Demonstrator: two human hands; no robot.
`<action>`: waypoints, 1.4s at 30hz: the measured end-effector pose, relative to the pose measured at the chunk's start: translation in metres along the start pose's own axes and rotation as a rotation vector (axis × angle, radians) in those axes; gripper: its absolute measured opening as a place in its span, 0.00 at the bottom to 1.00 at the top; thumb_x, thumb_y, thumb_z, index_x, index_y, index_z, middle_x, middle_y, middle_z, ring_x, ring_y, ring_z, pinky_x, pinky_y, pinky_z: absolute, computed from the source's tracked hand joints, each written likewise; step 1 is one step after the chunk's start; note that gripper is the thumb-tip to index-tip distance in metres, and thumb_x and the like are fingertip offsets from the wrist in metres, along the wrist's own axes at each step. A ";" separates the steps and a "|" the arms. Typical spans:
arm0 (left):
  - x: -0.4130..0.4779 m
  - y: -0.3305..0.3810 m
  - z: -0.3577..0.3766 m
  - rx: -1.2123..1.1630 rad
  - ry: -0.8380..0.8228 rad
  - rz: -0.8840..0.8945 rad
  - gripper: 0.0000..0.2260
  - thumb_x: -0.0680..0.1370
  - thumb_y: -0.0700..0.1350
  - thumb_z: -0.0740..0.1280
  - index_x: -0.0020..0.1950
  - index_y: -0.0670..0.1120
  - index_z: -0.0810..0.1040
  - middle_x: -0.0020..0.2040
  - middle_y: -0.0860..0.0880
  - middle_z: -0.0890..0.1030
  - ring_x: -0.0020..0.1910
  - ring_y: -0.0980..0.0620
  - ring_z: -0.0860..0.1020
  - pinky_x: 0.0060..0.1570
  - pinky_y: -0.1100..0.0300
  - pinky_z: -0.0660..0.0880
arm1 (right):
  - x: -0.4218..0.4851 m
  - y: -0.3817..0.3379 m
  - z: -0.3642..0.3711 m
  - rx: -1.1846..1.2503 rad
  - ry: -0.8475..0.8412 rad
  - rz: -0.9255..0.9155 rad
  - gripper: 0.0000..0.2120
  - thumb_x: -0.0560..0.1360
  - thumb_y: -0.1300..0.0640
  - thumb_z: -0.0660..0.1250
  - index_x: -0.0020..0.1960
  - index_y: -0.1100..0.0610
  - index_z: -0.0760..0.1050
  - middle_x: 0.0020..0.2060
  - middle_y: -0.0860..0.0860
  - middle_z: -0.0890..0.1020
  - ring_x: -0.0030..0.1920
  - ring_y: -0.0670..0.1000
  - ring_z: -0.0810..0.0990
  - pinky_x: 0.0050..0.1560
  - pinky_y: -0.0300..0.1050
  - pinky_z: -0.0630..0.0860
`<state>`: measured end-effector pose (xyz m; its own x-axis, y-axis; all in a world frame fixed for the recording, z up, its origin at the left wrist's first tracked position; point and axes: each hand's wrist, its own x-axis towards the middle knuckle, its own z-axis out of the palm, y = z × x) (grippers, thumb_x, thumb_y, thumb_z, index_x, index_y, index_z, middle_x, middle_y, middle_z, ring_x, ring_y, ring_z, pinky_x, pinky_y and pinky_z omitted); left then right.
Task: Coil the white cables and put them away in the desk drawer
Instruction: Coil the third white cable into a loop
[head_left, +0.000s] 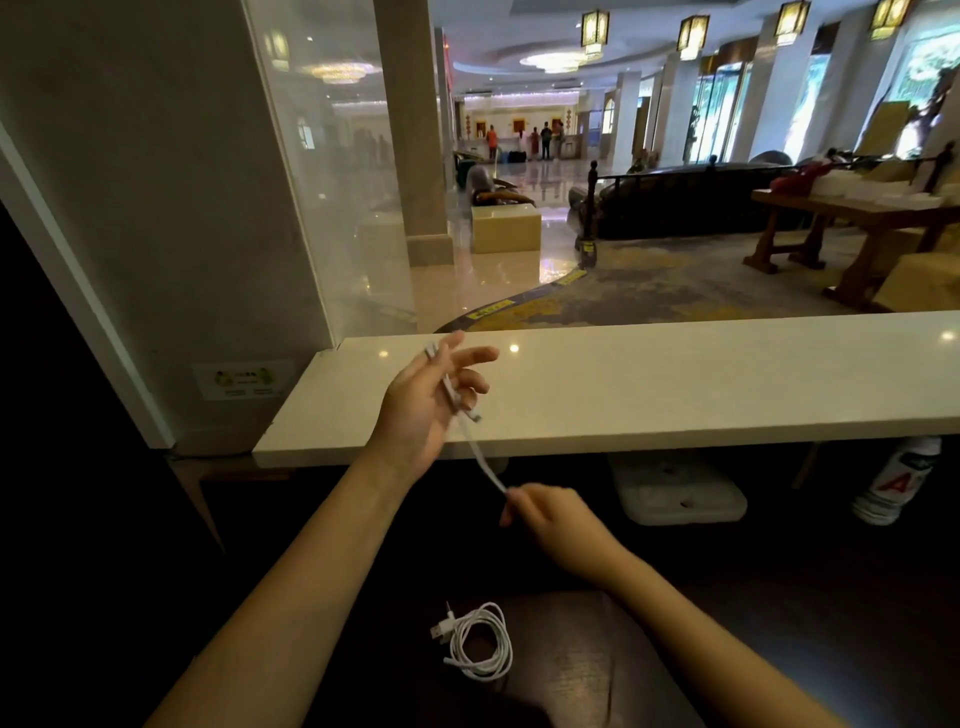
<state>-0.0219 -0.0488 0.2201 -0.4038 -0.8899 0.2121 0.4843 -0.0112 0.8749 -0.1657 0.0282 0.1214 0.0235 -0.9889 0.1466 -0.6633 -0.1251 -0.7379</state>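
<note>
My left hand (426, 400) is raised over the white counter's near edge, palm up, its thumb and fingers pinching one end of a white cable (480, 457). The cable runs down and right to my right hand (545, 514), which is closed around its lower part. The stretch between the hands is taut and blurred. A second white cable (480, 642) lies coiled in a loose ring on the dark desk (597, 670) below both hands, its plugs at the coil's left. No drawer is visible.
A long white counter top (675, 379) spans the view above the desk. Under it stand a white box (680, 493) and a white bottle with a red label (896, 488). A glass panel (322, 182) rises at the left. A lobby lies beyond.
</note>
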 end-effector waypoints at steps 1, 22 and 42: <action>0.002 -0.002 -0.004 0.196 0.040 0.058 0.09 0.82 0.42 0.51 0.58 0.45 0.68 0.43 0.46 0.83 0.31 0.54 0.77 0.29 0.66 0.72 | -0.006 -0.002 0.003 -0.095 -0.060 -0.048 0.15 0.80 0.52 0.57 0.43 0.57 0.78 0.27 0.47 0.75 0.29 0.43 0.75 0.35 0.43 0.70; -0.019 -0.013 -0.010 -0.172 -0.137 -0.110 0.16 0.80 0.48 0.53 0.59 0.41 0.73 0.42 0.48 0.84 0.29 0.56 0.76 0.29 0.66 0.73 | 0.003 -0.010 -0.007 -0.228 -0.113 -0.113 0.15 0.80 0.50 0.55 0.46 0.58 0.75 0.34 0.53 0.78 0.35 0.51 0.77 0.40 0.48 0.71; -0.052 -0.033 -0.033 0.000 -0.484 -0.517 0.14 0.69 0.55 0.72 0.38 0.45 0.78 0.19 0.56 0.65 0.17 0.62 0.59 0.19 0.68 0.53 | 0.024 -0.039 -0.069 -0.258 0.054 -0.448 0.10 0.76 0.53 0.63 0.52 0.56 0.81 0.44 0.53 0.81 0.44 0.47 0.76 0.45 0.41 0.73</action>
<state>0.0086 -0.0172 0.1662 -0.8818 -0.4677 -0.0609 0.1370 -0.3776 0.9158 -0.1909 0.0148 0.1987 0.3132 -0.8364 0.4498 -0.7597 -0.5049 -0.4098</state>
